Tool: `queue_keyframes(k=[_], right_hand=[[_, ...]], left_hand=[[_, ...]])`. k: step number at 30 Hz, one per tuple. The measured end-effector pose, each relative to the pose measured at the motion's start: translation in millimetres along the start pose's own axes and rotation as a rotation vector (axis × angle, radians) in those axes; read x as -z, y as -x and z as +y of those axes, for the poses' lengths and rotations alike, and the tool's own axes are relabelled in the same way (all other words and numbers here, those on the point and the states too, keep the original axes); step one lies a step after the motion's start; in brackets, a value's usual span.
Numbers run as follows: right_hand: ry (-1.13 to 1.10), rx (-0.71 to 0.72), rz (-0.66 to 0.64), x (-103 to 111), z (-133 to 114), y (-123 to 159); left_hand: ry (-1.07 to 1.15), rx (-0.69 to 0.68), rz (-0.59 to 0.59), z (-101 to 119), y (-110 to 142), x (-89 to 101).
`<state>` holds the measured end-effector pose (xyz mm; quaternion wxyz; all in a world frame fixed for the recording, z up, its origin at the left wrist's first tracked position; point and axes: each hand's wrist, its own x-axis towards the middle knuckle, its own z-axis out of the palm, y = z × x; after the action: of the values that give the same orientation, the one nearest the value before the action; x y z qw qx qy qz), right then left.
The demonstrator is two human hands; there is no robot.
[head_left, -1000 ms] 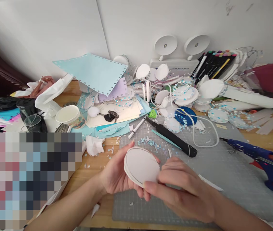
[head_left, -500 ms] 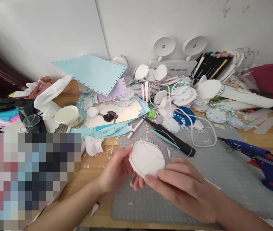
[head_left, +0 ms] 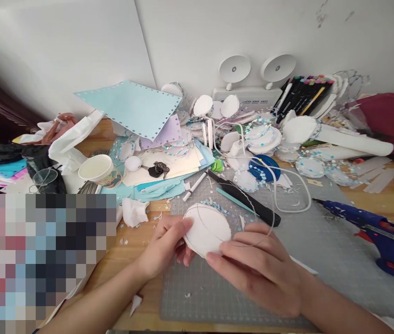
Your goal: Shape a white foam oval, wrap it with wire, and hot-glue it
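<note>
A white oval disc [head_left: 206, 230], like padded paper or foam, is held tilted over the grey cutting mat [head_left: 197, 297]. My left hand [head_left: 172, 239] grips its left edge, thumb on top and the other fingers beneath. At the lower right edge, the thumb and fingertips of my right hand [head_left: 263, 264] pinch the disc. A thin pale wire [head_left: 252, 204] curves over the disc's face and loops past my right fingers; whether these fingers also hold it I cannot tell. Small blue and white stars [head_left: 218, 205] lie just behind the disc.
A blue glue gun [head_left: 367, 222] lies at right. Behind the hands are a black pen-shaped tool [head_left: 242, 197], a white marker [head_left: 195, 186] and a blue round lid [head_left: 265, 168]. White discs with star garlands [head_left: 263, 134] heap by the wall. A paper cup [head_left: 96, 169] stands left.
My left thumb has moved further onto the disc's face. Both hands and the disc have shifted slightly left. The wire now loops out wider to the right.
</note>
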<state>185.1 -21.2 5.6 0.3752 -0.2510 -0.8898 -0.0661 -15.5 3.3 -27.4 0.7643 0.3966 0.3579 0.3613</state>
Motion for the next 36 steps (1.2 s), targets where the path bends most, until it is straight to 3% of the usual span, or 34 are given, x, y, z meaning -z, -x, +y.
queue_keyframes(k=[7, 10, 16, 28, 36], right_hand=[[0.024, -0.077, 0.136, 0.3, -1.2, 1.3], [0.012, -0.085, 0.182, -3.3, -0.2, 6.9], [-0.011, -0.124, 0.186, -4.5, 2.1, 10.1], [0.147, 0.002, 0.049, 1.3, -3.0, 1.0], [0.127, -0.016, 0.046, -0.9, -0.8, 3.8]], left_hand=[[0.102, -0.123, -0.253, -8.6, -1.6, -1.4], [0.088, -0.184, -0.301, -8.1, -1.1, -0.2], [0.105, -0.256, -0.182, 5.0, -1.2, -0.7], [0.203, -0.026, -0.126, 8.3, -0.6, -3.8], [0.057, -0.078, -0.075, 9.4, -1.1, -3.5]])
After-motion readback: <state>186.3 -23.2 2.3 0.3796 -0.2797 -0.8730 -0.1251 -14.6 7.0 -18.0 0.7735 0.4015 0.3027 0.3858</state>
